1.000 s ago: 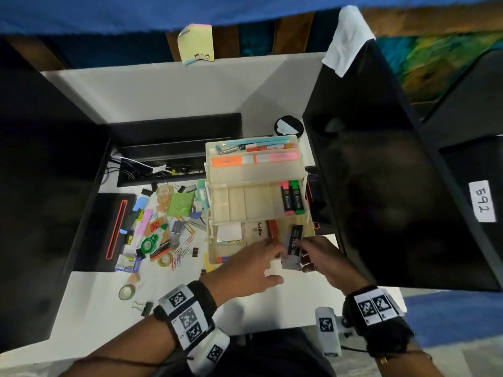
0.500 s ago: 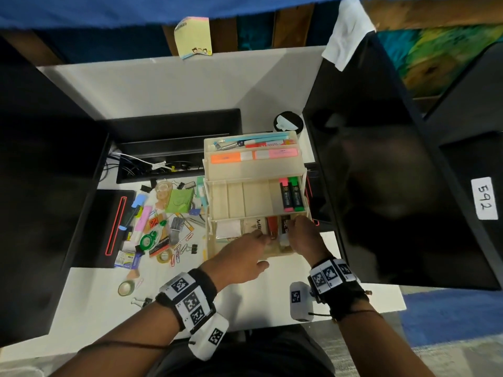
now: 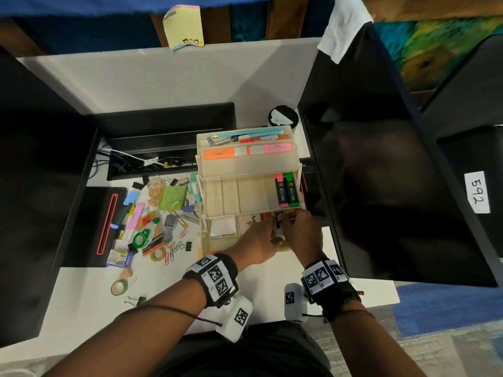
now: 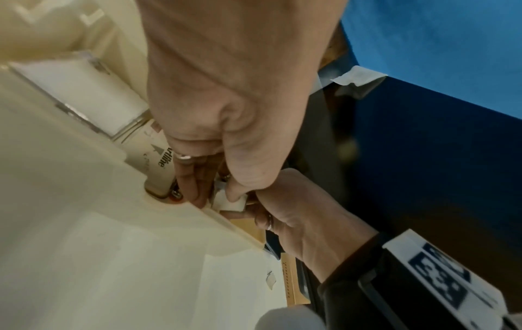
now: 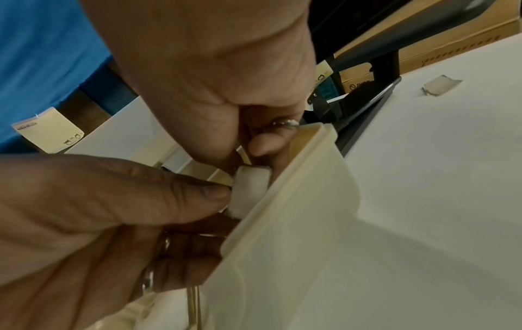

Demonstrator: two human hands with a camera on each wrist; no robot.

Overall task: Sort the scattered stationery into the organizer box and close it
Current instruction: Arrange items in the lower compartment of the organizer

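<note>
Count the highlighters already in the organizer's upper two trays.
4. An orange highlighter and a pale pink highlighter lie in the top tray; a black pink-capped highlighter and a black green-capped highlighter share the middle tray's right compartment. Others may be hidden.

White eraser (image 3: 278, 232) mostly hidden between both hands.

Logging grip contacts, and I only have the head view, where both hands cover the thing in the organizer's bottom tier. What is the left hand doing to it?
Observer: In the right wrist view the left hand pinches a white item, with its thumb pressed on the near end.
Operator: And the right hand?
Observer: The right hand curls its fingers onto the item's far side.
Operator: Is it inside the box yet?
Observer: The left wrist view shows it just inside the organizer's front wall, next to a beige pack printed Artline.
</note>
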